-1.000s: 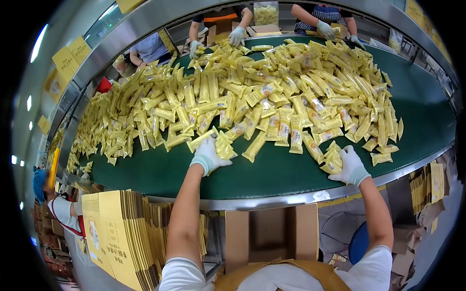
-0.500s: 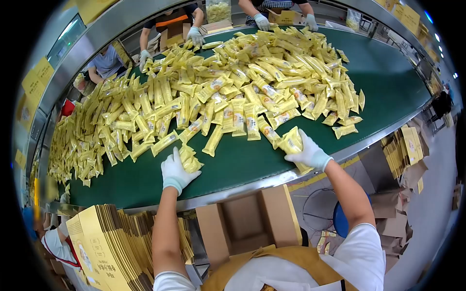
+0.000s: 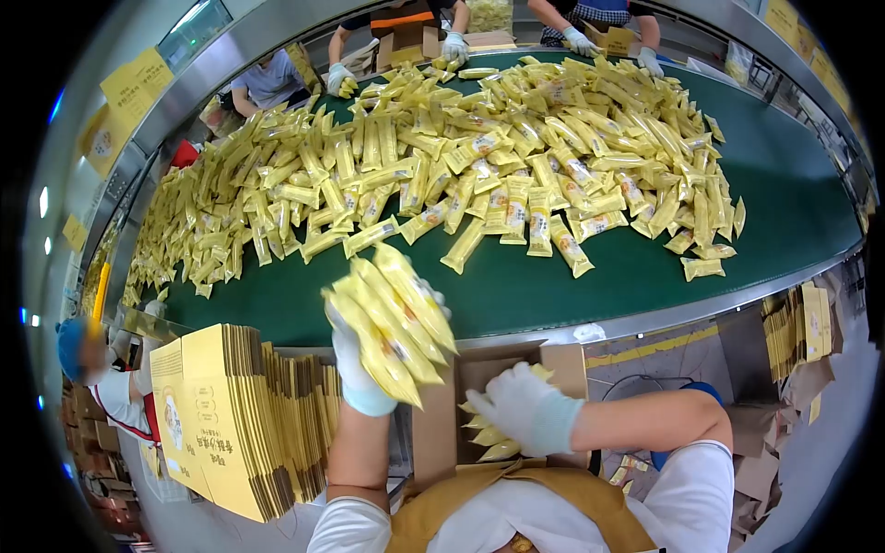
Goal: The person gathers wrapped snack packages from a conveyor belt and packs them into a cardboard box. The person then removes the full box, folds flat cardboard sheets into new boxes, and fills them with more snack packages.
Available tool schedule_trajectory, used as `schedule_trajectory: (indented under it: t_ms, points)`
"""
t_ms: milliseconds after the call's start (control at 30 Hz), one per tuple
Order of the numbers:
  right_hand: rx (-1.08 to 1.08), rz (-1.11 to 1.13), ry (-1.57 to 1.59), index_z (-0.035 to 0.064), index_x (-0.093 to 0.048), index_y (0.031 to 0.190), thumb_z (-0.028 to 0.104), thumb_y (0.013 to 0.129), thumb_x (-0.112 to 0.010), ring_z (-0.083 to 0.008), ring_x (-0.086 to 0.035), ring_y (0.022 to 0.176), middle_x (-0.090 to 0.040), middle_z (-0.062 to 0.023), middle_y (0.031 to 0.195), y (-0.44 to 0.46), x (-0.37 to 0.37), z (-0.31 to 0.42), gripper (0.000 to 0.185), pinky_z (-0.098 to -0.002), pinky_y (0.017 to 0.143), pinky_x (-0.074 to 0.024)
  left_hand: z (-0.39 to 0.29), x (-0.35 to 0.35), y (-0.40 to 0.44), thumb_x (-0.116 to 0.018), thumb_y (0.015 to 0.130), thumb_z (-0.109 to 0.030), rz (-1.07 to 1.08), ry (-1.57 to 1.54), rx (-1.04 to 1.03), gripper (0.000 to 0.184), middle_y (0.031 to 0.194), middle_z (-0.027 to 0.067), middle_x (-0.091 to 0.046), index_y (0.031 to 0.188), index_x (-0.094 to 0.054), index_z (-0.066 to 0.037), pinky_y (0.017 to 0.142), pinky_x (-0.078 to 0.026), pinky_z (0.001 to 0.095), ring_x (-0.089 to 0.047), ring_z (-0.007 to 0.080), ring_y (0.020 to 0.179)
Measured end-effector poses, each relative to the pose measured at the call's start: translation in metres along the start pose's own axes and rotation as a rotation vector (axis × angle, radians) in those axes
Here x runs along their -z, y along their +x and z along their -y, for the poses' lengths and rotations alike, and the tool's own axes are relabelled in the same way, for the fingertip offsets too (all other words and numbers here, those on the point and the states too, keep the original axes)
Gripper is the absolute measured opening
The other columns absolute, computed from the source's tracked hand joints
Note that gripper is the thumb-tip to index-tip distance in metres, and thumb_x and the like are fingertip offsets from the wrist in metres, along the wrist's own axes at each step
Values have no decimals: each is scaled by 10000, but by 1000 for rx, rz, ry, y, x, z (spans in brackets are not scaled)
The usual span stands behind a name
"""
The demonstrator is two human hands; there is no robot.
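My gloved left hand (image 3: pixel 361 355) is wrapped round several yellow packets (image 3: pixel 392 323), held up side by side in front of the belt's near edge. Inside the open cardboard box (image 3: pixel 435 415) below the belt, my gloved right hand (image 3: pixel 518 405) is closed over several yellow packets (image 3: pixel 496 444); its fingers reach down over them and partly hide them. A large heap of the same packets (image 3: pixel 406 166) lies on the green belt (image 3: pixel 479 300) beyond both hands.
Stacked flat cartons (image 3: pixel 221 415) stand left of the box. The belt's metal rim (image 3: pixel 645 323) runs before me. Co-workers' gloved hands (image 3: pixel 454 48) are at the far side. A person (image 3: pixel 120 387) is at far left. A blue stool (image 3: pixel 701 392) is beside my right arm.
My left hand has lifted off the belt with several packets. My right hand has moved from the belt down into the box with packets. The camera view has shifted.
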State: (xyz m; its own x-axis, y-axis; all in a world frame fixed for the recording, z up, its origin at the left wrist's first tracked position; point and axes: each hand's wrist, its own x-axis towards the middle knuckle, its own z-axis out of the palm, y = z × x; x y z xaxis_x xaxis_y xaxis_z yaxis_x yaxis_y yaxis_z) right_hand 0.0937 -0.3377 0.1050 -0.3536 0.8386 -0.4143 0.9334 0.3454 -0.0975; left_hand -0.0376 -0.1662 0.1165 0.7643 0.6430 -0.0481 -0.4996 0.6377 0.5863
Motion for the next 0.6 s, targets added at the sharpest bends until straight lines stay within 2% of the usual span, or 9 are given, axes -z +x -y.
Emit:
schedule_trajectory:
  t_ms: [33, 100, 167, 267, 367, 467, 500, 567, 600]
  points:
    - [5, 26, 30, -4, -473, 1411, 369, 756, -755, -291, -632, 959, -636, -127, 1052, 11, -11, 3, 805, -435, 811, -444, 6, -10, -4, -524, 869, -758, 88, 30, 34, 1004, 1234, 178, -590, 1532, -324, -31, 1022, -476, 498, -593, 334, 1122]
    - [8, 78, 68, -1, -507, 1373, 339, 751, -768, -297, -640, 1020, -647, -141, 1105, 22, -16, 13, 756, -447, 854, -456, 17, 5, -12, -537, 940, -658, 13, 295, 233, 823, 1110, 142, -637, 1463, -415, -35, 910, -533, 398, -634, 264, 1008]
    - [21, 216, 154, 41, -594, 1283, 345, 741, -795, -283, -641, 1114, -653, -148, 1177, 34, -14, 19, 653, -454, 903, -471, 26, 21, -15, -588, 930, -583, -30, 698, 305, 746, 1052, 130, -648, 1408, -482, -21, 867, -537, 359, -640, 241, 966]
    - [7, 177, 319, 67, -608, 1281, 355, 811, -713, -290, -628, 1143, -650, -134, 1217, 47, -47, 21, 560, -456, 941, -461, 42, -3, -22, -740, 781, -535, 356, 1174, 15, 916, 1137, 162, -598, 1439, -426, 20, 947, -480, 405, -597, 297, 1061]
    - [-47, -76, 637, 93, -622, 1278, 364, 882, -632, -296, -616, 1172, -647, -121, 1258, 57, -106, 30, 480, -457, 979, -452, 56, -23, -24, -892, 632, -486, 757, 1617, -333, 1128, 1222, 195, -548, 1469, -370, 61, 1027, -423, 452, -554, 354, 1155]
    - [-76, -321, 893, 120, -636, 1276, 373, 952, -551, -302, -603, 1201, -644, -108, 1298, 61, -149, 41, 420, -459, 1017, -442, 70, -8, -30, -884, 628, -441, 759, 1816, -486, 1094, 1214, 214, -540, 1442, -381, 89, 1008, -428, 469, -543, 388, 1144]
    - [-81, -367, 923, 128, -641, 1275, 376, 975, -523, -305, -599, 1211, -643, -103, 1311, 63, -158, 45, 406, -459, 1029, -439, 74, -4, -37, -894, 581, -423, 639, 1836, -479, 1103, 1202, 195, -538, 1444, -401, 55, 1011, -419, 480, -540, 370, 1131]
    - [-115, -391, 944, 146, -650, 1274, 382, 1022, -469, -309, -590, 1230, -641, -95, 1338, 68, -173, 49, 390, -460, 1055, -433, 79, 5, -43, -856, 624, -380, 607, 2010, -453, 1002, 1174, 190, -534, 1425, -427, 42, 1011, -414, 496, -536, 370, 1121]
    - [-148, -241, 921, 148, -614, 1329, 395, 1030, -430, -319, -546, 1279, -605, -104, 1386, 73, -178, 51, 429, -444, 1088, -398, 82, 10, -44, -837, 645, -358, 588, 2097, -440, 952, 1160, 187, -532, 1416, -439, 35, 1011, -412, 504, -535, 370, 1117]
